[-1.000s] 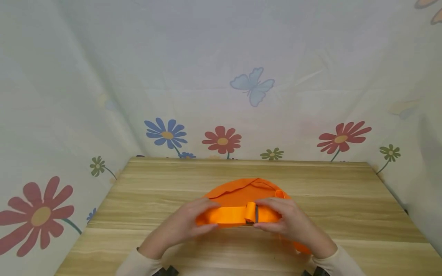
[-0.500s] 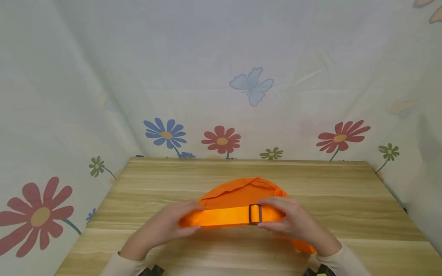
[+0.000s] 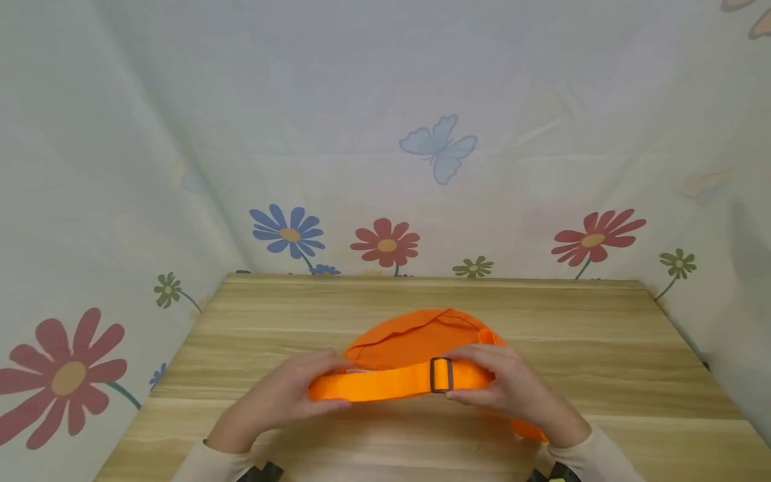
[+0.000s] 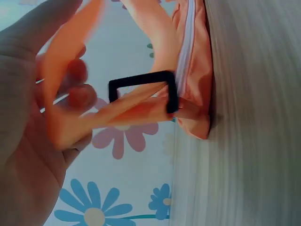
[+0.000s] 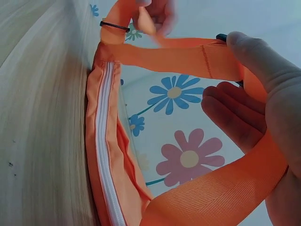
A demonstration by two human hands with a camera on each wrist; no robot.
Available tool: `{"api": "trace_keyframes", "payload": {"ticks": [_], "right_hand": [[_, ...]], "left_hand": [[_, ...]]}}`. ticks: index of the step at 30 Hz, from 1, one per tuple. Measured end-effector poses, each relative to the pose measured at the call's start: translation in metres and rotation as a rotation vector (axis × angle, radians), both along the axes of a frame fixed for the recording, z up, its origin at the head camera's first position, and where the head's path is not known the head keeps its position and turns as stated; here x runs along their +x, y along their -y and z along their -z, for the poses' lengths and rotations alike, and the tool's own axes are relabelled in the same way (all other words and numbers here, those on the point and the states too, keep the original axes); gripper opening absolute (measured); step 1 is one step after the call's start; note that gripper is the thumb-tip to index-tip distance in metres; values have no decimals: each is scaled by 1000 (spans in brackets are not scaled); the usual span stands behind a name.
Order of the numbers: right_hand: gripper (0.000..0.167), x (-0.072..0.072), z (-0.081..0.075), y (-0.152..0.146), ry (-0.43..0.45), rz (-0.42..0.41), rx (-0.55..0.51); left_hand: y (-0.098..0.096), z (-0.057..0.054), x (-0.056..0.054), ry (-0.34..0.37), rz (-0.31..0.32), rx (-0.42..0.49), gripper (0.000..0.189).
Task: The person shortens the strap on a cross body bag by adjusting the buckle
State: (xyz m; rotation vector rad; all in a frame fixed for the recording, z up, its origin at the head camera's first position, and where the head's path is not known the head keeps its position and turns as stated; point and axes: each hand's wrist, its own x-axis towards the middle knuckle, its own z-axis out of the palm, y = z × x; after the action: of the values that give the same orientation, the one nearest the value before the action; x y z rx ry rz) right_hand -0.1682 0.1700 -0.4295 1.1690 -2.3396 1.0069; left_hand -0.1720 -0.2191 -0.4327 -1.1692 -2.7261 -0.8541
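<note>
Wood-grain table (image 3: 265, 314), pale backdrop (image 3: 337, 80) — printed flowers (image 3: 386, 245), blue butterfly (image 3: 442, 148)

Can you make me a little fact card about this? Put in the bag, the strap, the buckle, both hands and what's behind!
Bag: orange, on the wooden table
Zipper: white
Strap: orange
Buckle: dark, on the strap by the right hand
Right hand: holds the strap
Left hand: holds the strap too
Behind: flowers and a blue butterfly
</note>
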Motion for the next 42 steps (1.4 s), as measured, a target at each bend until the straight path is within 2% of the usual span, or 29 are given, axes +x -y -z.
{"api": "trace_keyframes", "payload": {"ticks": [3, 7, 12, 17, 22, 27, 33, 37, 42], "right_hand": [[48, -1, 1, 3, -32, -20, -26], [51, -3, 1, 8, -46, -52, -47], [49, -2, 0, 12, -28, -72, -50], [49, -1, 0, 13, -17, -62, -46], [46, -2, 1, 13, -58, -81, -64], [48, -2, 1, 12, -46, -81, -60], [53, 1, 1, 8, 14, -14, 54], [53, 1, 1, 0, -15, 19, 108], [50, 1, 1, -8, -23, 13, 83]], "left_hand": [[-7, -2, -1, -52, 11, -25, 45], [-27, -5, -1, -73, 30, -24, 41], [-58, -6, 0, -2, 57, 46, 46], [-87, -7, 1, 116, 55, 111, 59], [-103, -4, -1, 212, 45, 190, 55], [-107, 1, -2, 217, 47, 254, 46], [-99, 5, -2, 182, 40, 292, 41], [-93, 5, -2, 174, 37, 310, 38], [-89, 5, -3, 185, 53, 299, 38]]}}
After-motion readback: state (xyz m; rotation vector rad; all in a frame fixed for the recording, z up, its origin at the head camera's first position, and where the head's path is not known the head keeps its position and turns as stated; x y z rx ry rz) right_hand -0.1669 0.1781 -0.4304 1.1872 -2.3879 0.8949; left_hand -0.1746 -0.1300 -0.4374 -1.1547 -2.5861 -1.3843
